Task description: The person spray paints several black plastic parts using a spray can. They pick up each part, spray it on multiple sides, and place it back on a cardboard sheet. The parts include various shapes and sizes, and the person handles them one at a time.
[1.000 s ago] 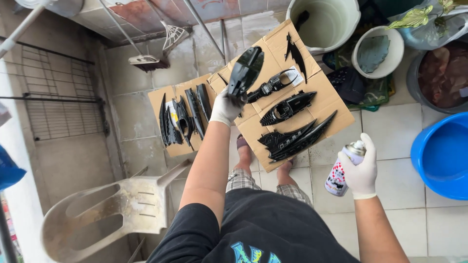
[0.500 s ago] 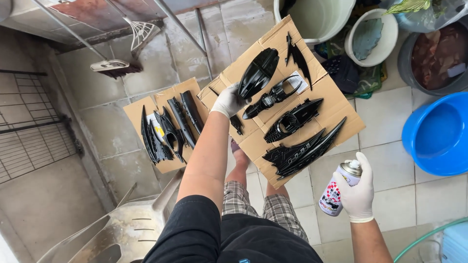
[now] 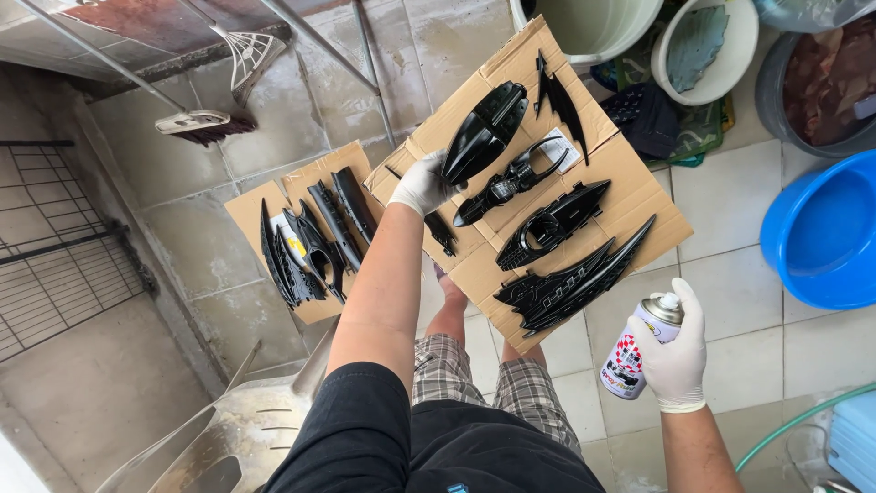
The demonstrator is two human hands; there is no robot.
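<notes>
My left hand (image 3: 422, 184), in a white glove, grips the edge of a large piece of cardboard (image 3: 630, 183) and holds it up above the floor. Several glossy black plastic trim parts (image 3: 552, 224) lie on that cardboard. A spray can (image 3: 639, 351) with a white and red label is in my right hand (image 3: 677, 356), also gloved, low at the right, nozzle up and just below the cardboard's near corner. A second, smaller cardboard (image 3: 245, 212) lies on the floor to the left with more black parts (image 3: 315, 242) on it.
A blue basin (image 3: 821, 233) sits at the right edge, with white buckets (image 3: 707, 50) and a dark tub (image 3: 826, 78) behind. A broom (image 3: 203, 123) leans at the upper left, a wire rack (image 3: 55, 246) at the left. A pale plastic chair (image 3: 228, 434) stands below my left arm. A green hose (image 3: 803, 420) curves at bottom right.
The view has shifted so everything sits further right and lower in the frame. My left hand still holds the cardboard; my right hand and can stay low at the right.
</notes>
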